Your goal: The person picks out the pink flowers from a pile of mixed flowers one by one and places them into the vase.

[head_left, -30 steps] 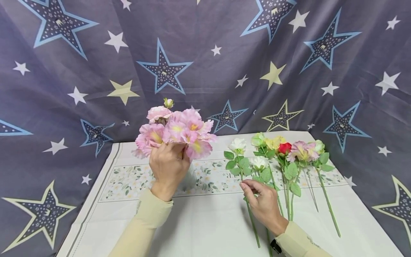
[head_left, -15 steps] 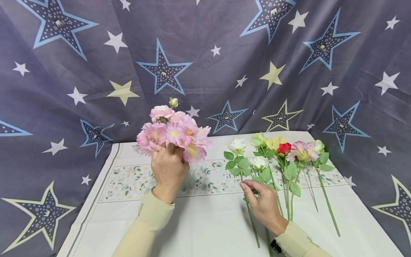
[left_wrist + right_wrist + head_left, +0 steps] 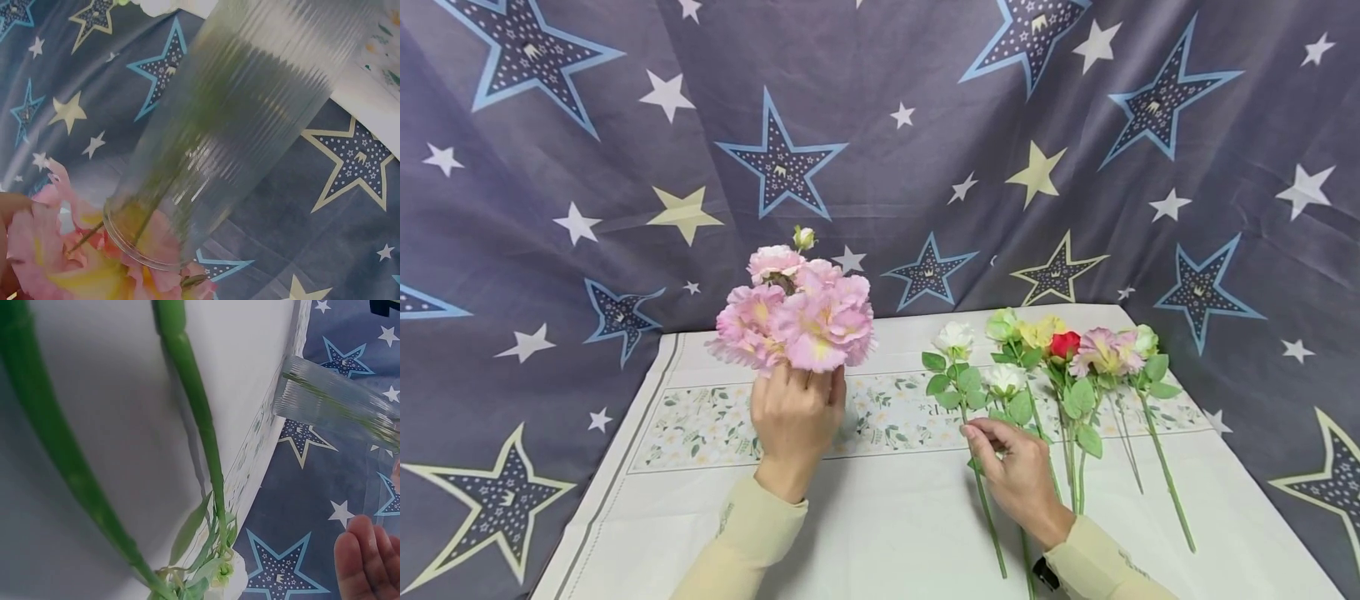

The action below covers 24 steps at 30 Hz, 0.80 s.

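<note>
In the head view my left hand [image 3: 797,417] is raised below a cluster of pink flowers [image 3: 820,321], its fingers tucked under the petals of the front bloom and partly hidden. The left wrist view shows a clear ribbed vase [image 3: 231,125] with stems inside and pink petals [image 3: 94,269] over its rim. At the right, my right hand [image 3: 1015,471] pinches the stem of a white rose [image 3: 955,340] between thumb and forefinger, the rose lying low over the table. Green stems [image 3: 194,394] cross the right wrist view.
A second white rose [image 3: 1004,381], a yellow flower [image 3: 1041,332], a red rose [image 3: 1065,345] and a pink-purple flower [image 3: 1105,352] lie right of my right hand. The white tablecloth [image 3: 895,533] bears a floral band. A star-patterned curtain [image 3: 880,208] hangs behind.
My left hand has come down slightly, and the front pink bloom has turned and shifted left to face me. My right hand stays on the white rose's stem.
</note>
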{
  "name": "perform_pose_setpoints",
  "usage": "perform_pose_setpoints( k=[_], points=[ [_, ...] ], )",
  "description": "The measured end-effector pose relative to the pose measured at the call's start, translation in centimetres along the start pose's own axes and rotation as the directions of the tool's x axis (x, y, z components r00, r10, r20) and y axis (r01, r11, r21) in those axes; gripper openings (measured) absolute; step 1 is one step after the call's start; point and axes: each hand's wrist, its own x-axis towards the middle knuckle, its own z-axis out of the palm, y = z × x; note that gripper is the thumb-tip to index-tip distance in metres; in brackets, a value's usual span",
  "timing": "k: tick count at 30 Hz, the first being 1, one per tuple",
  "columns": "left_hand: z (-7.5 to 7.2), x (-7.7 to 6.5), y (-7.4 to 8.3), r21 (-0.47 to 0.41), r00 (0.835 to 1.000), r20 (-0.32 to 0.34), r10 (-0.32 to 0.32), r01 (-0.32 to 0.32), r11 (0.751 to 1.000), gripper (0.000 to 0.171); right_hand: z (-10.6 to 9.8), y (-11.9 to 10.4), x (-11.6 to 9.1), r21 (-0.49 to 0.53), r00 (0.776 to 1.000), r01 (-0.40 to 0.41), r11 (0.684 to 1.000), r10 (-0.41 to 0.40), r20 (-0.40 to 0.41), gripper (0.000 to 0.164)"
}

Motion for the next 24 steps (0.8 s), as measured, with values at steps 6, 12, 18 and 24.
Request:
perform_pose_setpoints(
  k=[6,12,18,24],
  points=[
    [-0.6,-0.6,0.7,-0.054,0.998,-0.049,0.035,-0.037,0.998,0.015,0.0,0.1,0.1,0.005,0.999,0.021,1.0,-0.021,-0.024,0.016],
    [-0.8,-1.2,1.7,-0.099,0.989,-0.119,0.089,-0.101,0.99,0.021,-0.2,0.2,0.3,0.012,0.999,0.019,1.0,-0.019,-0.027,0.015],
    [-0.9,-1.9,3.0,-0.187,0.98,-0.145,0.137,-0.163,0.969,0.02,-0.5,0.3,0.5,-0.003,0.999,0.018,1.0,-0.018,-0.036,0.013],
    [-0.5,-3.3,3.8,-0.285,0.991,-0.054,0.126,-0.136,0.949,0.022,-0.9,0.6,0.5,-0.034,0.999,0.005,0.999,-0.006,-0.044,0.013]
  ],
)
